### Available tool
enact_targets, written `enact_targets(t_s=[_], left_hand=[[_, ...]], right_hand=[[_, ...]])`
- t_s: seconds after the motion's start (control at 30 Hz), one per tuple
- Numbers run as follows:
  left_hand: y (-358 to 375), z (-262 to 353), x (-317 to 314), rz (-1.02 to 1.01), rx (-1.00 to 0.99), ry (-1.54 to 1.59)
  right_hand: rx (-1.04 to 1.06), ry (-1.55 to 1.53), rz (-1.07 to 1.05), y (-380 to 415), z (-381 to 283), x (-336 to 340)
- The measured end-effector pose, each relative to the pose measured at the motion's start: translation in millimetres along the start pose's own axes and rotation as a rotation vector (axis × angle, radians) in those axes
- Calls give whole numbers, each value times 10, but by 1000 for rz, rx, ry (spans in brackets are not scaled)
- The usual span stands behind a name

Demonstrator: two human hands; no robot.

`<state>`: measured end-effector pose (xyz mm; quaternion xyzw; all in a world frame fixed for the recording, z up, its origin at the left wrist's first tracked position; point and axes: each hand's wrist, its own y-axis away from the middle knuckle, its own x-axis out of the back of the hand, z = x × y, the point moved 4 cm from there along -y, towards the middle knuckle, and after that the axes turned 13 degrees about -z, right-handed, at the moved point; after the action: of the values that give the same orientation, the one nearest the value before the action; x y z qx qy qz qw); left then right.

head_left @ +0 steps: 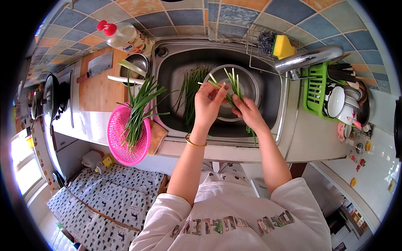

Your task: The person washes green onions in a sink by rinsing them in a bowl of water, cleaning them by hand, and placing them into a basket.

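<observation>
Over the sink (pixel 167 113), my right hand (pixel 248 112) is closed around a small bunch of garlic chives (pixel 235 85), their pale ends pointing up and the green leaves hanging down below. My left hand (pixel 208 102), just beside it, pinches the pale end of a chive stalk with thumb and fingers. Beneath both hands a round metal basin (pixel 254 85) sits in the sink. More loose chives (pixel 193 94) lie on the sink bottom to the left of the basin. A pink colander (pixel 115 136) at the counter edge holds another heap of chives (pixel 136 121).
On the left are a cutting board (pixel 94 96), a cleaver (pixel 99 64), a metal bowl (pixel 139 62) and a red-topped bottle (pixel 125 37). A faucet (pixel 310 58) reaches over the sink from the right, near a wire rack with a yellow sponge (pixel 284 47). A green dish rack (pixel 315 90) stands beyond.
</observation>
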<state>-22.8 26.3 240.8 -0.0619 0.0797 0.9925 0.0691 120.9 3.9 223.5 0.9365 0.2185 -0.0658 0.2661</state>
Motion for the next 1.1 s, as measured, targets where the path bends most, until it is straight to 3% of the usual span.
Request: enact_targets(t_s=[0.2,0.43,0.53,0.63,0.77,1.0,1.1], left_hand=[[-41,-38,1,102,203,160],[-140,18,177,254,72,144],[-156,94,237,187,17,-14],[-123,290,238,-16,-87,-329],[-79,271,182,-97,59,-358],[-56,-15,68,-92,238,122],[-65,-68,43,-70,167,188]], right_hand=[[-4,3,-49,-12,41,-31],[21,-34,-88,58,-1,-33],[-15,-54,-72,75,32,-5],[-52,-15,-154,73,59,88],[-56,-16,-73,85,-61,57],[-20,-1,-63,44,-73,49],[-24,5,-53,44,-105,33]])
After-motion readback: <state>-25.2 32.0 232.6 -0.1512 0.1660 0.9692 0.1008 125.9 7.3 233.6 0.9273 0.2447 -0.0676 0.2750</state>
